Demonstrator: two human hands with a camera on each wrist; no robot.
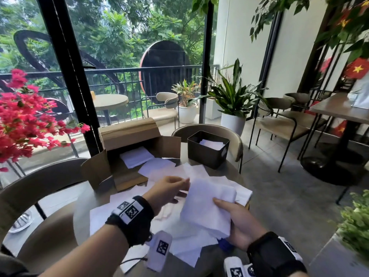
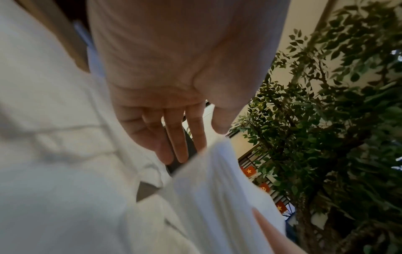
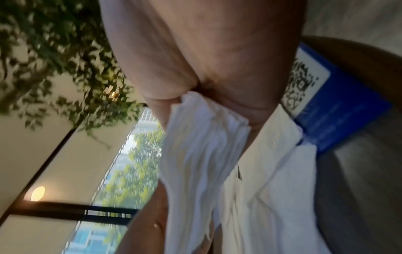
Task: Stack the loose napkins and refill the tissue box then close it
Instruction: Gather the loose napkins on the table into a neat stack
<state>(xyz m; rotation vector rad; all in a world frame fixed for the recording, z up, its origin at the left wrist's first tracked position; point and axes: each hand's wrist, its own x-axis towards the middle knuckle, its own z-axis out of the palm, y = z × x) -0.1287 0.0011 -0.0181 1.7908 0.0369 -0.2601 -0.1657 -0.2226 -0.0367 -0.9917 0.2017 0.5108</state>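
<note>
The person's right hand (image 1: 242, 222) grips a thick stack of white square paper napkins (image 1: 209, 206), thumb on the top sheet and fingers curled beneath, holding it tilted above the round grey table (image 1: 79, 212) near the middle of the head view. In the right wrist view the bundle's layered edge (image 3: 200, 146) is seen pinched in the crook between thumb and palm. The left hand (image 1: 167, 191) sits at the stack's 9 o'clock, fingers straight and relaxed, their tips at the stack's far-left edge; the left wrist view shows the fingers (image 2: 180, 137) extended just beside the paper and gripping nothing, though whether they touch it cannot be told. Loose white napkins (image 1: 123, 204) lie scattered flat on the table under and around both hands. At 12 o'clock from the stack stands the open black rectangular tissue box (image 1: 207, 148), with a few white sheets visible inside. At 10 o'clock lies an open brown cardboard carton (image 1: 127, 152) holding more white napkins. A blue card with a QR code (image 3: 322, 96) lies on the table under the right hand.
</note>
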